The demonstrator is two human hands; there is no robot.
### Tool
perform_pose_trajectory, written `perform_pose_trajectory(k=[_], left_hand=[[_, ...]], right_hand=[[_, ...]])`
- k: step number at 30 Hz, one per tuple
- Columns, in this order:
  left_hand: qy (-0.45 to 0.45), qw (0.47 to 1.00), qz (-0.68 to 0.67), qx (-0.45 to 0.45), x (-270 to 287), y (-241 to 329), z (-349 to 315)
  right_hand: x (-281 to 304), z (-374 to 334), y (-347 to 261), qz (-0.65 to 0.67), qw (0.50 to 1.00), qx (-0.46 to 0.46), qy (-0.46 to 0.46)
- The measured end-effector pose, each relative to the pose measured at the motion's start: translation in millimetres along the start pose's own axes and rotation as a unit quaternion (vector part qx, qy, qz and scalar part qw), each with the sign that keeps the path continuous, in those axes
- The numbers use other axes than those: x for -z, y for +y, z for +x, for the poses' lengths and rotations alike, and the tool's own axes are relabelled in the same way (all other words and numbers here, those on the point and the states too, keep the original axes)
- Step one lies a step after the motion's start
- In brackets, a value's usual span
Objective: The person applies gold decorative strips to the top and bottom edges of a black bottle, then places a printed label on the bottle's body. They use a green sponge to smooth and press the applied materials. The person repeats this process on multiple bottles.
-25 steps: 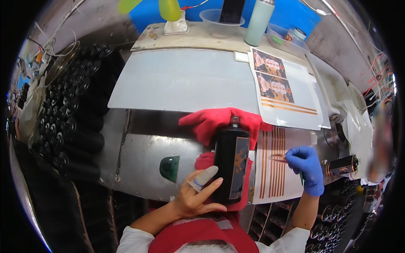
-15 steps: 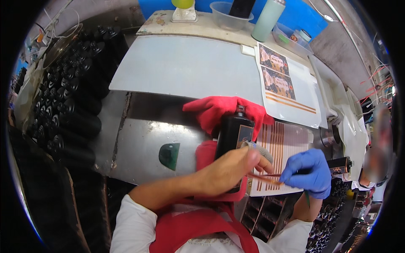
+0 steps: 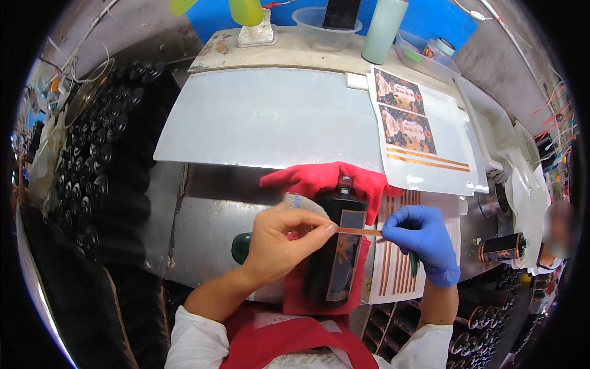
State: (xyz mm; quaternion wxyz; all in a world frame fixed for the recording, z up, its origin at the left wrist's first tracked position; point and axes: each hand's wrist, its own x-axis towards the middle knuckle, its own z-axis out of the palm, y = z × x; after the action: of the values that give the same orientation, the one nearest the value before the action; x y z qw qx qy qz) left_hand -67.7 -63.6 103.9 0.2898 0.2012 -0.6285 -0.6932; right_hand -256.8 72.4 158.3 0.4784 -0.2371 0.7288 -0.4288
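Note:
A narrow copper-coloured strip is stretched level between my two hands. My left hand, bare with greyish fabric over a finger, pinches its left end. Its right end is pinched by my right hand, in a blue glove. Below the strip lies a black bottle with a dark, gold-edged label, neck pointing away from me. Red cloth and a red glove cradle the bottle. A thin green piece shows under my right hand; how it is held is unclear.
A sheet of copper strips lies right of the bottle. Beyond is a grey board with a printed label sheet. A dark green piece rests on the metal table. Black bottles crowd the left; another bottle lies right.
My left hand has moved left and up, and the strip is now level across the bottle's label. My right hand has shifted slightly left. The view has tilted a little.

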Motion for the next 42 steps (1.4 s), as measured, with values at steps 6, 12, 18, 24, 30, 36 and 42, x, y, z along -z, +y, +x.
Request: perform_pose_trajectory(k=[6, 12, 18, 24, 30, 36, 42], left_hand=[[0.078, 0.997, -0.003, 0.013, 2.2, -20.2, 12.9], [0.085, 0.996, -0.004, 0.019, -2.5, -33.7, 21.5], [0.094, 0.995, 0.027, 0.012, -2.6, -38.9, 22.9], [0.117, 0.992, -0.011, 0.043, -3.5, -38.1, 22.5], [0.100, 0.995, 0.008, 0.021, -2.9, -41.7, 23.6], [0.163, 0.957, -0.217, 0.103, -11.9, -47.1, 18.4], [0.221, 0.919, -0.307, 0.114, -34.8, -44.9, 18.5]], right_hand=[[-8.7, 25.6, 5.2, 0.042, 0.999, 0.029, 0.008], [-4.2, 36.6, 15.2, 0.057, 0.998, 0.023, 0.019], [-4.3, 41.4, 19.7, 0.060, 0.998, 0.021, 0.020], [-6.8, 44.2, 18.2, 0.069, 0.997, 0.020, 0.013], [-5.6, 48.3, 21.0, 0.053, 0.998, 0.016, 0.010], [-7.0, 51.5, 22.5, 0.056, 0.998, 0.025, 0.012], [-11.2, 51.8, 26.1, 0.058, 0.998, 0.028, 0.018]])
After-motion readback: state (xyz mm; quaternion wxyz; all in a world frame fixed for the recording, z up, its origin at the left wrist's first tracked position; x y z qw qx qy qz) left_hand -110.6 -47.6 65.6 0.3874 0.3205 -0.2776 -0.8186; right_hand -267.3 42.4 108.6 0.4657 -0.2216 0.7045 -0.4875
